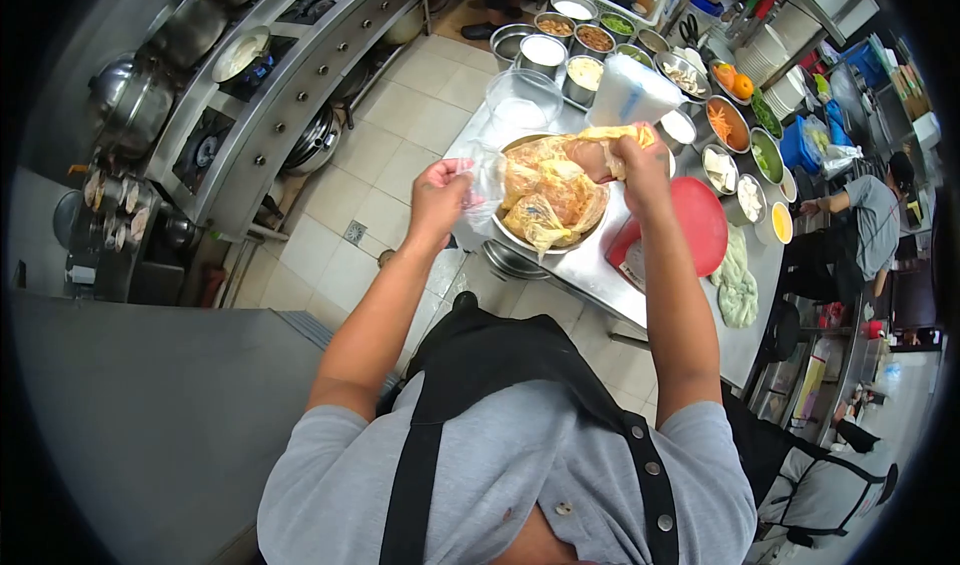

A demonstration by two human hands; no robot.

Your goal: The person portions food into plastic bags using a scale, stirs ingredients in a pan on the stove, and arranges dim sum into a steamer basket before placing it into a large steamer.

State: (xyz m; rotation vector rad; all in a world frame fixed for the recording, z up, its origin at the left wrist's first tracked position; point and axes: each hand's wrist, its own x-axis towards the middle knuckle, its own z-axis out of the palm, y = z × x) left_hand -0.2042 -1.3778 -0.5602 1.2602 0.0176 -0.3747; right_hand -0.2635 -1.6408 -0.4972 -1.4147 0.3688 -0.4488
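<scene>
A round metal bowl [562, 249] stands near the table's front edge, heaped with yellow-coated raw meat [550, 193], some of it in clear plastic. At the bowl's left side my left hand [440, 200] is closed on a crumpled clear plastic bag [486, 180]. My right hand [642, 170] grips a yellow-coated piece at the upper right of the heap; whether plastic covers that piece I cannot tell. Just beside my right forearm lies a red lid [696, 227]. Behind the bowl are a clear round tub [524, 100] and a whitish translucent container [632, 93].
Several metal containers of chopped ingredients, such as shredded carrot [722, 123], line the back of the steel table [755, 255]. A green cloth [735, 280] lies at right. Stoves [205, 147] stand across the tiled floor at left. Co-workers [868, 227] stand at right.
</scene>
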